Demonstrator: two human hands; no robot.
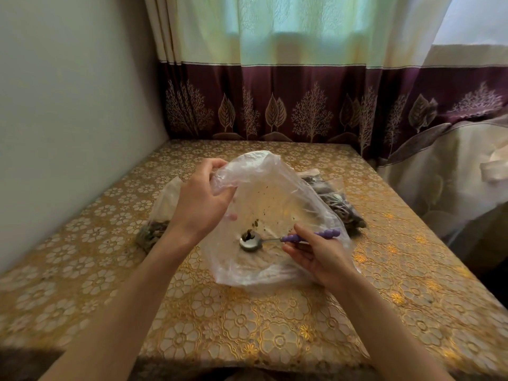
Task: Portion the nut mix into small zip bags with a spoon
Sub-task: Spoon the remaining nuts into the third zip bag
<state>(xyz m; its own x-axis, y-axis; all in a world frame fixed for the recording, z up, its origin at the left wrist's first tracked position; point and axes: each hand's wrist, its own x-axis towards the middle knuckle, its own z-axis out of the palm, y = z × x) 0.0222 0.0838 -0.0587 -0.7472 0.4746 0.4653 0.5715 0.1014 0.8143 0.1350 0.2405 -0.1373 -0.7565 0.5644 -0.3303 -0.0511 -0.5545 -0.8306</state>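
Holding up the big clear bag (270, 204) by its top edge, your left hand (202, 199) has its fingers curled tight on the plastic. Your right hand (316, 250) pinches the purple spoon (275, 239), its bowl inside the bag with a few bits. Filled small bags (336, 204) lie on the surface (247, 325), far right and left.

Your big clear plastic bag (264, 193) stands open mid-table, nearly empty, crumbs clinging inside. Your purple-handled spoon (277, 240) lies level within it, bowl toward 9 o'clock, holding a dark scrap. Filled bags (339, 207) sit at 2 o'clock; another bag (156, 229) sits at 9.
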